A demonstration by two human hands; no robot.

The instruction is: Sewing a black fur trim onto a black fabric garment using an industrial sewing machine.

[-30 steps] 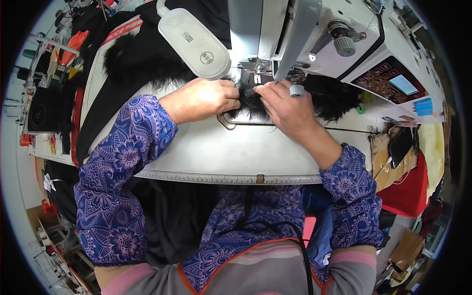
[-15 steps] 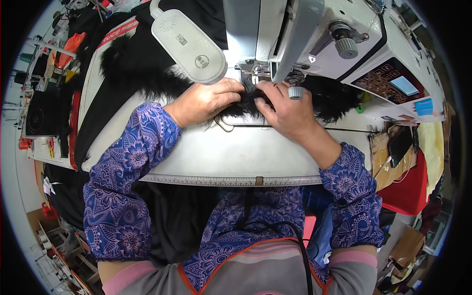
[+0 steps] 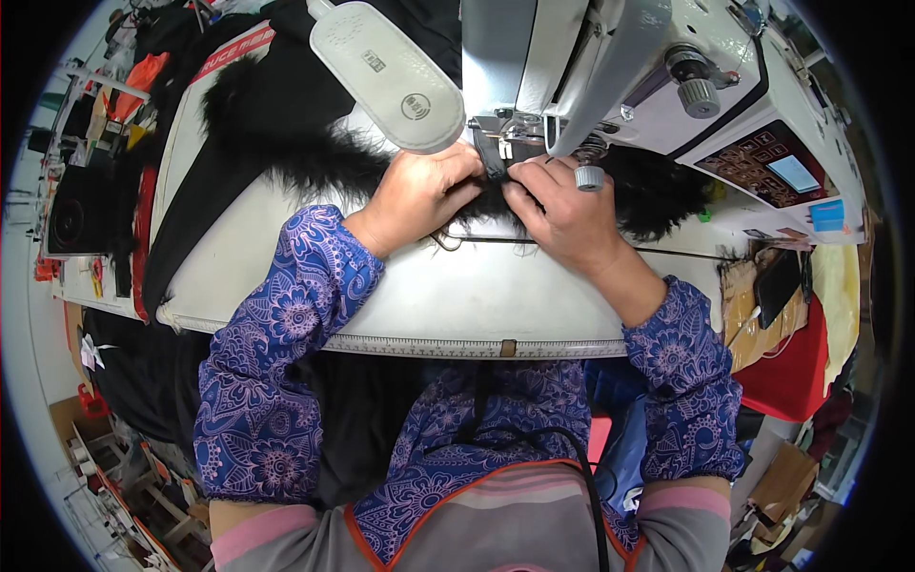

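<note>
A black furry strip with a dark fabric edge [image 3: 489, 155] lies at the presser foot [image 3: 519, 143] of a white sewing machine [image 3: 658, 105]. Close to the left of the foot, my left hand [image 3: 419, 197] is closed, its thumb and fingers pinching the strip. My right hand [image 3: 572, 217] presses the same strip just in front of the foot, fingers bent together over it. Fur [image 3: 329, 162] trails off leftward onto black cloth, and more fur [image 3: 658, 191] bulges out right of the right hand. The fingertips of both hands are partly buried in the fur.
A white lamp head [image 3: 386, 76] hangs over the left hand. The machine's control panel [image 3: 772, 167] is at the right, with a dark phone [image 3: 780, 281] on a taped package below it. A measuring tape [image 3: 429, 347] runs along the table's front edge. A black speaker-like box [image 3: 81, 214] stands far left.
The whole view has shifted, so the machine and lamp sit further right. The dark strip at the foot shows more plainly, and the fur at the left lies differently. Both hands keep their hold.
</note>
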